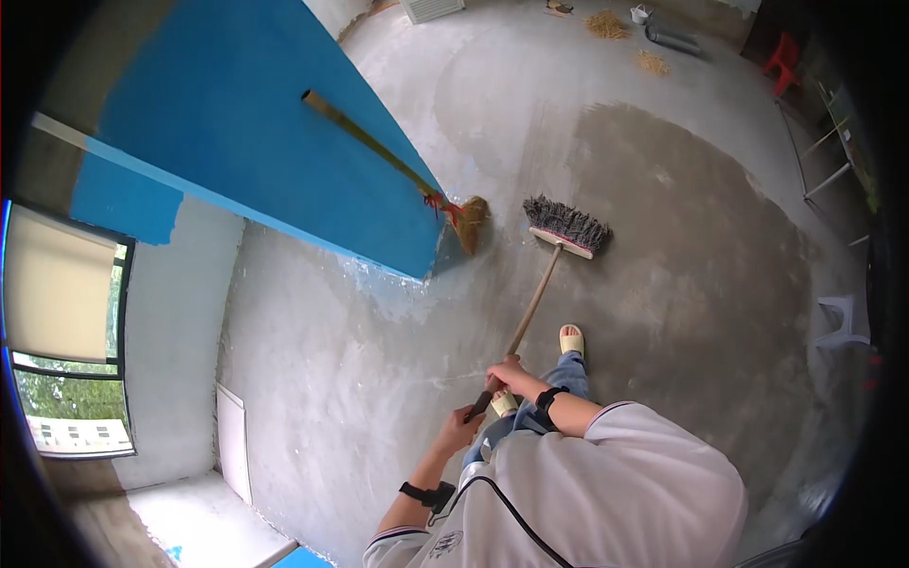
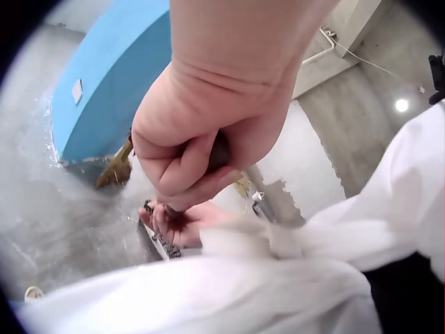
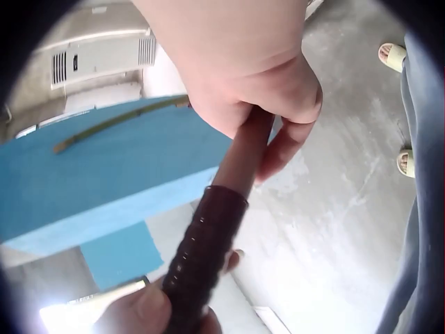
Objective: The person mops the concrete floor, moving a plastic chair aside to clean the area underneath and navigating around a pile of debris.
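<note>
A broom with a wide dark-bristled head point(image 1: 568, 224) and a wooden handle point(image 1: 536, 308) stretches forward from the body, its bristles on the grey floor. My left hand point(image 1: 458, 431) grips the dark grip at the handle's end; in the left wrist view the left hand point(image 2: 208, 132) has its fingers curled round it. Farther down the handle, my right hand point(image 1: 511, 376) holds the wood. In the right wrist view the right hand point(image 3: 264, 97) wraps the handle just beyond the ribbed dark grip point(image 3: 208, 243).
A blue pillar point(image 1: 284, 123) stands left of the broom head, with a straw broom point(image 1: 471, 223) leaning on it. Part of the floor point(image 1: 691, 237) looks darker. Straw piles point(image 1: 606, 25), a red chair point(image 1: 783, 62) and a white stool point(image 1: 841, 322) are farther off.
</note>
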The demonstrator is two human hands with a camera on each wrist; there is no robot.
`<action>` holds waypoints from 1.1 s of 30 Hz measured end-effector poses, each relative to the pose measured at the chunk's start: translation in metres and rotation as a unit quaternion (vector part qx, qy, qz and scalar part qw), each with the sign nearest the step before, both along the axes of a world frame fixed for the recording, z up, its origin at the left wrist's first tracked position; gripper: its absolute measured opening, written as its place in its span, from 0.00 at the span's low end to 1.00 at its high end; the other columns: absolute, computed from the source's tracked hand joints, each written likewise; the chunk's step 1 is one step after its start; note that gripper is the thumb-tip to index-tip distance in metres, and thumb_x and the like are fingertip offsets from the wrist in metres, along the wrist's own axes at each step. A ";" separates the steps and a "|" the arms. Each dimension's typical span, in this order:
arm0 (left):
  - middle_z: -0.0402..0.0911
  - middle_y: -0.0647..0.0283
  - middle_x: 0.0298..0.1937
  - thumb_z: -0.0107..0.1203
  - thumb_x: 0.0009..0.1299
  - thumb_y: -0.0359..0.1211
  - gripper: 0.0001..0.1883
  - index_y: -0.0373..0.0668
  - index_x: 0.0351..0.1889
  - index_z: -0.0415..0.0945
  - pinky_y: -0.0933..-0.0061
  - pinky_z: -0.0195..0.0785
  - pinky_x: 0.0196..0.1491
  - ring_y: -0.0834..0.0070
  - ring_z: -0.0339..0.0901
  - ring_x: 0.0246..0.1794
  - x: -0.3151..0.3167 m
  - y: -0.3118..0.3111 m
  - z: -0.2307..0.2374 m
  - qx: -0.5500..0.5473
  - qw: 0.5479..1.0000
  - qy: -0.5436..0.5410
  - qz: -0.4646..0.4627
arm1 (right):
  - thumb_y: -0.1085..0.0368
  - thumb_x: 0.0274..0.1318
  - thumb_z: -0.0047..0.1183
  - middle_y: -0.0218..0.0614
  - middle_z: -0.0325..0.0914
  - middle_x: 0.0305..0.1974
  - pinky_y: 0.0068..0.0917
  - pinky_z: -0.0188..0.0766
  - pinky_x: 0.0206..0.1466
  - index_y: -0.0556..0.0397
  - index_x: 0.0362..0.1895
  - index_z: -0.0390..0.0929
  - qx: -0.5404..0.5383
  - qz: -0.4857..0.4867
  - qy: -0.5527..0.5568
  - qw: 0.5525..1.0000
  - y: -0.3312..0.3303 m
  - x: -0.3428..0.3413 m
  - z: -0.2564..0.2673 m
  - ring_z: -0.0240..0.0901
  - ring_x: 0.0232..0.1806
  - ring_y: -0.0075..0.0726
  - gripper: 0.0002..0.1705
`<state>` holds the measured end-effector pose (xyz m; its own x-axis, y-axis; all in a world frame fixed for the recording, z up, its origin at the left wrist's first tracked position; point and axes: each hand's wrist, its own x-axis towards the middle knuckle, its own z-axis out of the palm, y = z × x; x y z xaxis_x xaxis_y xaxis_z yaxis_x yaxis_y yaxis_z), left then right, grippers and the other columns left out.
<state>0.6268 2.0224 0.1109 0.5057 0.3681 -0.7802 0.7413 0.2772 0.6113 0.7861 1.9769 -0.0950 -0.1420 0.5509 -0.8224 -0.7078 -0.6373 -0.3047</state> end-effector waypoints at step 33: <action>0.66 0.68 0.31 0.47 0.74 0.36 0.07 0.47 0.44 0.63 0.81 0.55 0.21 0.84 0.61 0.21 0.465 0.002 -0.236 -0.337 0.910 -0.031 0.239 | 0.74 0.39 0.54 0.52 0.72 0.41 0.39 0.75 0.24 0.63 0.66 0.42 -0.129 0.149 -0.394 0.898 0.050 0.490 -0.159 0.76 0.30 0.46 0.48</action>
